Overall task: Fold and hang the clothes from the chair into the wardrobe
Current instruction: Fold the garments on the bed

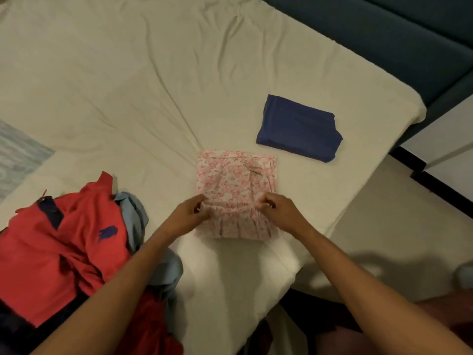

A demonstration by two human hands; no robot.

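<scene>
- Head view: I see a pink garment [234, 180] lying half-folded on the bed [128, 73], near its front edge, directly ahead of me.
- My left hand [190, 213] pinches the garment's near left fold; my right hand [277, 211] pinches the near right. Both have fingers curled on cloth, holding a raised ridge between them.
- Judgement: the step in hand is the last fold. To do it well, I would carry both corners forward evenly, lay edge to edge, then smooth flat.
- A blue garment [298, 128] lies folded further back and right, well apart from the hands.
- A red shirt [64, 242] sits heaped at my left, beside the left forearm, unfolded.
- No wardrobe or chair is in view.
</scene>
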